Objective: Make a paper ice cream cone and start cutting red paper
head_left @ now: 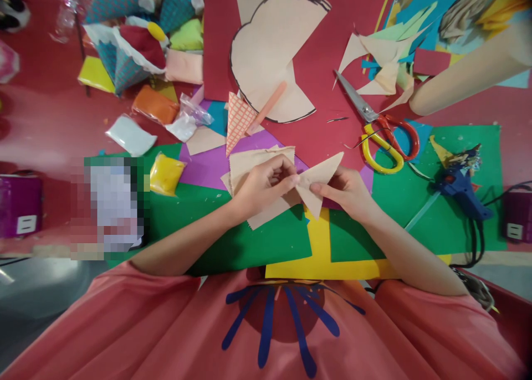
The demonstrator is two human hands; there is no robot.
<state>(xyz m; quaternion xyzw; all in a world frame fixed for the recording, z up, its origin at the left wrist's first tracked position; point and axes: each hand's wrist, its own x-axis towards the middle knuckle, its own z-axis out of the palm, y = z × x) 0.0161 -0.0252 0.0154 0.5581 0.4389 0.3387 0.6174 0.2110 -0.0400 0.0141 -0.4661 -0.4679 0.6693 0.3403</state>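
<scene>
A red tabletop (41,119) is crowded with craft material: a darker red sheet (353,14) at the far side, then a purple sheet (208,169), a green sheet (233,252) and a yellow sheet (291,272) near the person. Scissors (368,113) lie open on the right, with a blue glue gun (461,189) nearer the edge.

Both forearms reach inward from the lower corners, so the hands nearly meet in the middle. The left hand (268,180) hovers over zigzag-edged tan sheets (260,158), its thumb and forefinger pinched together at the left end of a folded tan paper (322,175). The right hand (347,191) clamps the same piece from the right, thumb on top.

That paper is held between the hands, its longer flap slanting from the left fingertips up to a far-right tip; a second tip points down toward the person.
</scene>
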